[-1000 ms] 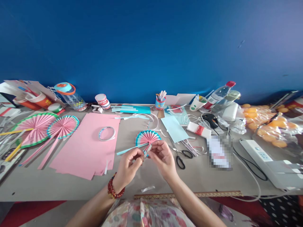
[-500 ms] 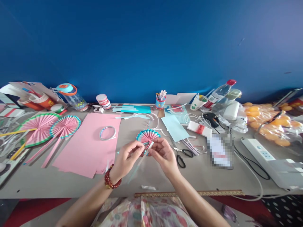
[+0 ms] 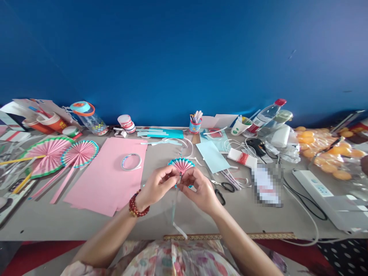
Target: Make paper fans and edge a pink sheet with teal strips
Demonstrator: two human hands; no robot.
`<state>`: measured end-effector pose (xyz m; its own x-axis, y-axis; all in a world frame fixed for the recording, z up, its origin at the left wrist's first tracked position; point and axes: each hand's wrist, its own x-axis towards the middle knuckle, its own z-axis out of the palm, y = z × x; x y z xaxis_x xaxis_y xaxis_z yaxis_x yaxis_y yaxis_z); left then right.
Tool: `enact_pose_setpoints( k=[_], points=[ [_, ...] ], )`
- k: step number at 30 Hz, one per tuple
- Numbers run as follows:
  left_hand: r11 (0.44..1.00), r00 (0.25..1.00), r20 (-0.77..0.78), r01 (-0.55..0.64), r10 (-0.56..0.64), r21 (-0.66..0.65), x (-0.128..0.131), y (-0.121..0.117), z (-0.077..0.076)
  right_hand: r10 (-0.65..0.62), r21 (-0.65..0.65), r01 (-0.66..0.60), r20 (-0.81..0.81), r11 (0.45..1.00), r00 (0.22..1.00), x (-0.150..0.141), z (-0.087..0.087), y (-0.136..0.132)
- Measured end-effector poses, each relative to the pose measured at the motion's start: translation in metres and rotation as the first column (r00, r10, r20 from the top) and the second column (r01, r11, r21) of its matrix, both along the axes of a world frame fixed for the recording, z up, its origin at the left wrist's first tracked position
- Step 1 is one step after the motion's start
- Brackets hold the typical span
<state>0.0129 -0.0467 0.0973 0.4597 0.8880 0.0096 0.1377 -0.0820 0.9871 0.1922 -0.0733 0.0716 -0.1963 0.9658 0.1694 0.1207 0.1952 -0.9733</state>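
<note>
A small pleated paper fan point(image 3: 181, 164), pink with a blue-edged rim, is spread upright over the middle of the table. My left hand point(image 3: 159, 186), with a red bead bracelet point(image 3: 136, 205) at the wrist, pinches the fan's base from the left. From the right, the closed fingers of my right hand point(image 3: 199, 189) meet it at the same spot. A narrow pale strip point(image 3: 174, 209) hangs down from between the fingertips. Fingers hide the fan's lower part, and exactly what each fingertip grips there. Below lies a short white strip point(image 3: 180, 230) close to the table's front edge.
Pink paper sheets point(image 3: 106, 176) with a tape roll point(image 3: 131, 162) lie left, beyond them finished fans point(image 3: 79, 154). Black-handled scissors point(image 3: 221, 189), light blue paper point(image 3: 213, 158) and a thread-wound card point(image 3: 242, 157) are right. A power strip point(image 3: 313, 186) sits farther right.
Both hands have drawn closer together at the fan's base and turned slightly. The pale strip, which slanted down to the left, now hangs almost straight down.
</note>
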Motion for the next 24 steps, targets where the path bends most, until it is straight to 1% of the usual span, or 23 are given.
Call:
enact_pose_setpoints(
  k=[4, 7, 9, 11, 13, 15, 18, 21, 24],
  points=[
    [0.997, 0.996, 0.083, -0.014, 0.021, -0.079, -0.003, -0.001, 0.003, 0.048, 0.088, -0.055, 0.079, 0.995, 0.996, 0.000, 0.008, 0.001],
    [0.994, 0.992, 0.125, -0.013, 0.026, -0.107, -0.007, -0.003, 0.005, 0.029, 0.207, -0.062, 0.157, 0.976, 0.987, 0.000, 0.016, 0.001],
    [0.993, 0.988, 0.147, -0.033, 0.049, -0.111, -0.008, -0.005, 0.007, -0.008, 0.321, -0.061, 0.211, 0.945, 0.978, 0.000, 0.021, 0.002],
    [0.993, 0.982, 0.172, -0.053, 0.071, -0.105, -0.008, -0.007, 0.008, -0.064, 0.434, -0.056, 0.258, 0.899, 0.964, 0.000, 0.025, 0.002],
    [0.994, 0.978, 0.190, -0.067, 0.082, -0.086, -0.007, -0.010, 0.009, -0.121, 0.512, -0.053, 0.301, 0.857, 0.946, 0.000, 0.027, 0.002],
    [0.994, 0.976, 0.193, -0.093, 0.101, -0.052, -0.006, -0.013, 0.008, -0.162, 0.554, -0.057, 0.339, 0.831, 0.927, 0.000, 0.030, 0.001],
    [0.988, 0.978, 0.151, -0.151, 0.145, 0.029, -0.005, -0.018, 0.006, -0.194, 0.580, -0.060, 0.366, 0.812, 0.910, -0.001, 0.033, -0.001],
    [0.971, 0.981, 0.070, -0.187, 0.178, 0.149, -0.005, -0.023, 0.007, -0.212, 0.594, -0.056, 0.370, 0.802, 0.905, -0.002, 0.036, -0.002],
    [0.937, 0.976, -0.023, -0.203, 0.219, 0.284, -0.005, -0.027, 0.009, -0.217, 0.594, -0.059, 0.383, 0.802, 0.898, -0.002, 0.038, -0.003]
  ],
)
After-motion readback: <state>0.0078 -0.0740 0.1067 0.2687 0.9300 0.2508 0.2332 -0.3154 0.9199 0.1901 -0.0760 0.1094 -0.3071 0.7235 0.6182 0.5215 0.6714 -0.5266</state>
